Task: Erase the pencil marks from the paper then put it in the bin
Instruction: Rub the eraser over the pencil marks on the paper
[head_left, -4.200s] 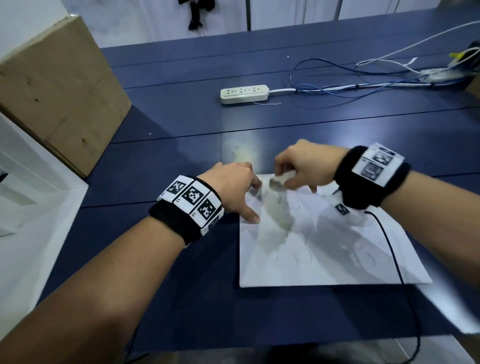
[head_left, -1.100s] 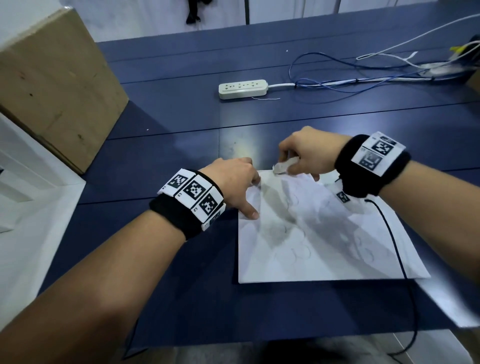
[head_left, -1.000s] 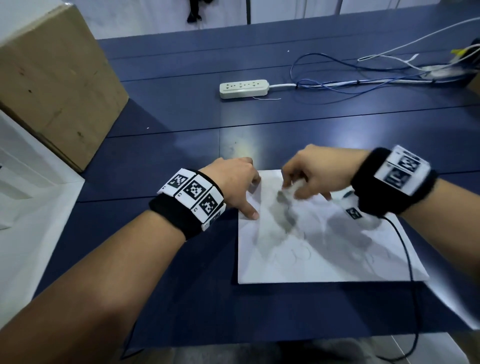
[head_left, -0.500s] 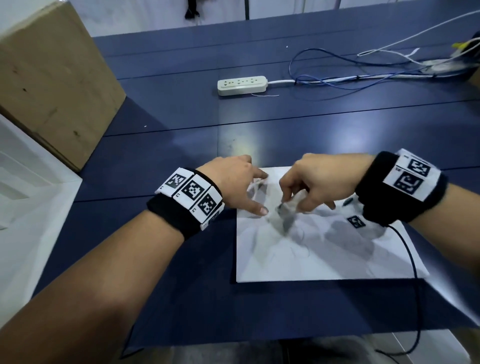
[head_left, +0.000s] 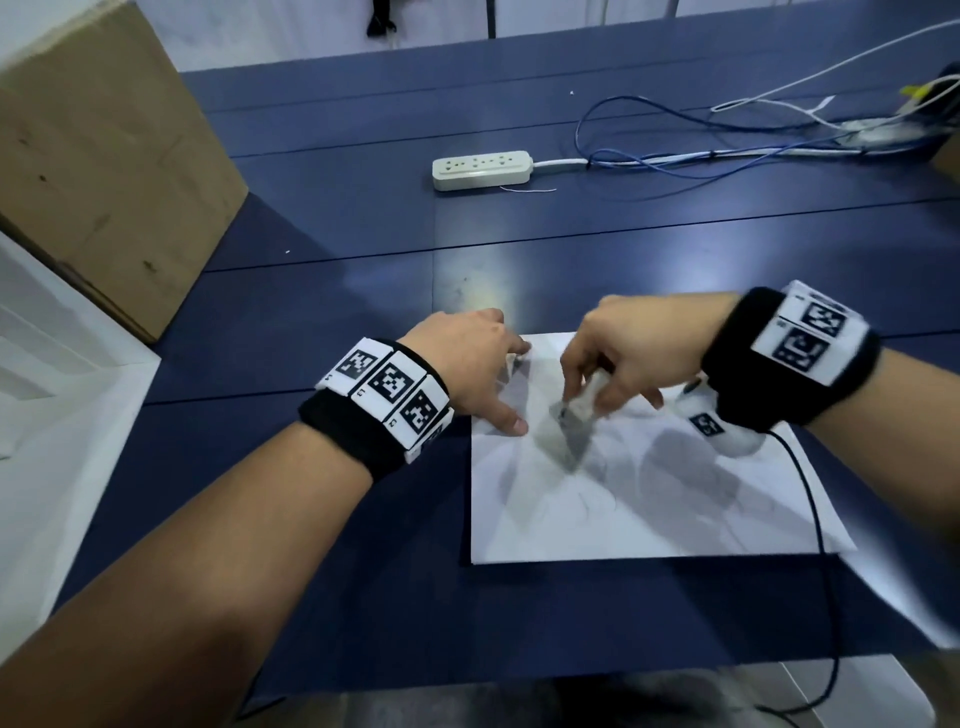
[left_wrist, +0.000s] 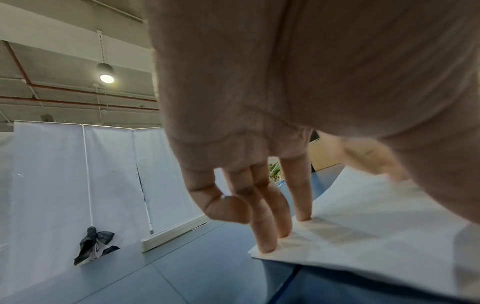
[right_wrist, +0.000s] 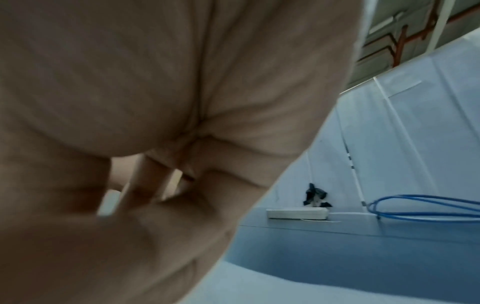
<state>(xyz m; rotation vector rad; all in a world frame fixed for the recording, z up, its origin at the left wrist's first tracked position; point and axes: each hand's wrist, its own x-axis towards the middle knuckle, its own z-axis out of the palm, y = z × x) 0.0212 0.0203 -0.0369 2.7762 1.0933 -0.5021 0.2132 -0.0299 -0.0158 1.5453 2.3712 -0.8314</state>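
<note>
Since half a second before, the right hand (head_left: 631, 353) had slid a little down the sheet toward 6 o'clock, and the eraser (head_left: 581, 408) with it; the left hand (head_left: 462, 364) had stayed put on the sheet's far-left corner.

Across the head view ran the dark blue bench (head_left: 332, 322). At 10 o'clock on it stood a cardboard box (head_left: 104, 166), with a white surface (head_left: 57, 415) below it at 8 o'clock. The paper (head_left: 623, 514) lay flat on the bench at about 4 o'clock from the view's centre, faint pencil marks (head_left: 597, 501) showing near its middle. A white power strip (head_left: 482, 168) sat at 12 o'clock, well apart from the sheet, and blue and white cables (head_left: 727, 150) trailed from it toward 2 o'clock. Both wrists wore black bands with square coded tags, and a thin black cord (head_left: 815, 509) ran from the right one across the sheet's right edge.

In the left wrist view the left hand's fingers (left_wrist: 267, 230) stood straight and slightly spread, their tips pressing the paper's corner, the little finger curled clear of it. The right hand's fingers (head_left: 571, 374) were curled, pinching the small pale eraser, whose lower end touched the paper at the sheet's 11 o'clock part; it was blurred. The right wrist view was mostly palm, so it added little.
</note>
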